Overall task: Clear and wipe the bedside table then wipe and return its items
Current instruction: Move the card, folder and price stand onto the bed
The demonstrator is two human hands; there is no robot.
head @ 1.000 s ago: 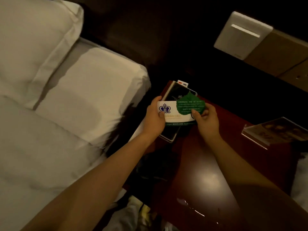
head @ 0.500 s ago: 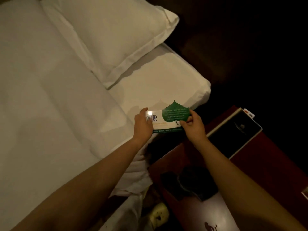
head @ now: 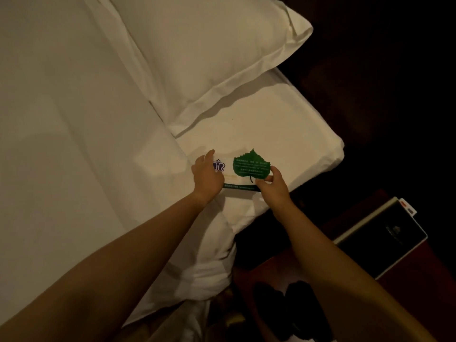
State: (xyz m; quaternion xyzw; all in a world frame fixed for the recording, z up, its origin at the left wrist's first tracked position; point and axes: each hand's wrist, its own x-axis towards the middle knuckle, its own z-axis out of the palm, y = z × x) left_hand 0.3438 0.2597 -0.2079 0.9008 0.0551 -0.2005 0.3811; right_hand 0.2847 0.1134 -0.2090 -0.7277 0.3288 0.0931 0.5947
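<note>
A white card with a blue crown logo and a green bottom stripe lies low over the bed sheet, with a green leaf-shaped card on top of it. My left hand grips the white card's left end. My right hand pinches the leaf card's lower right edge and the white card beneath. The dark red bedside table is at the lower right, with a black folder lying on it.
A white pillow lies on the bed above the cards. Dark objects sit at the table's near edge. White bedding bunches at the mattress corner. The area behind the table is dark.
Both hands have carried the two cards from above the bedside table leftward over the bed, down to the sheet. The view has swung left toward the bed.
</note>
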